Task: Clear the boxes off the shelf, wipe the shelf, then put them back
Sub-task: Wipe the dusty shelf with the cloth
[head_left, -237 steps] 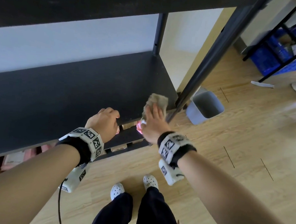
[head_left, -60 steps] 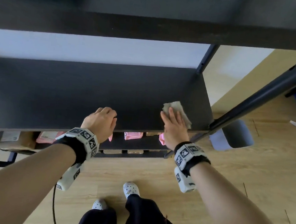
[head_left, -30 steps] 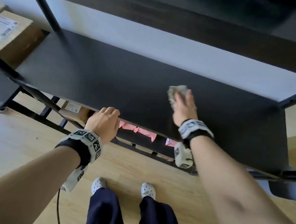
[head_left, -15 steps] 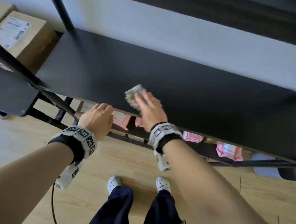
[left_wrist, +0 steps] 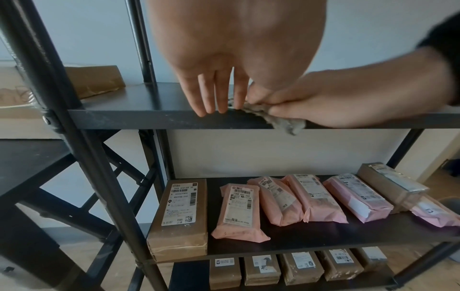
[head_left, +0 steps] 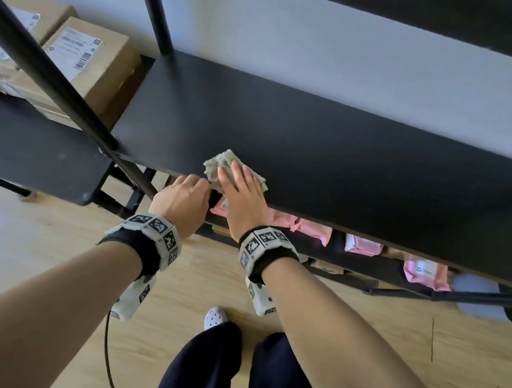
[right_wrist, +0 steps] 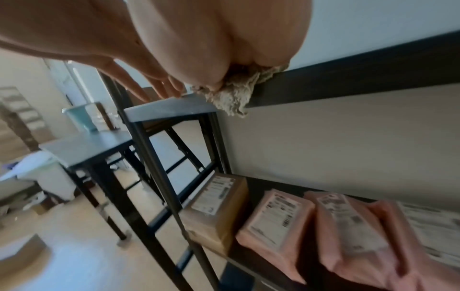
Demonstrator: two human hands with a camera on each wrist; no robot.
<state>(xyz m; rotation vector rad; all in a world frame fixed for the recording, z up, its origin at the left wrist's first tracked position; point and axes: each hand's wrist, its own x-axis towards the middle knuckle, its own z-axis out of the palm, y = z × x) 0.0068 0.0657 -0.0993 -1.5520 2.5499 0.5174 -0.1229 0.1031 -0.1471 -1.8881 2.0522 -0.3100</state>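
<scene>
The black shelf board is bare apart from a beige rag at its front edge. My right hand lies flat on the rag with straight fingers and presses it down; a corner of the rag hangs over the edge. Just to its left, my left hand rests on the shelf's front edge, its fingers straight and draped over the lip. Brown cardboard boxes with white labels stand on the neighbouring shelf to the left.
A black upright post crosses in front at the left. On the shelf below lie pink parcels and a brown box; more boxes stand lower down. A grey bin is on the wooden floor at right.
My right hand has slid the rag leftwards along the shelf and forward to its front edge, ending beside my left hand. The left hand stays on the edge.
</scene>
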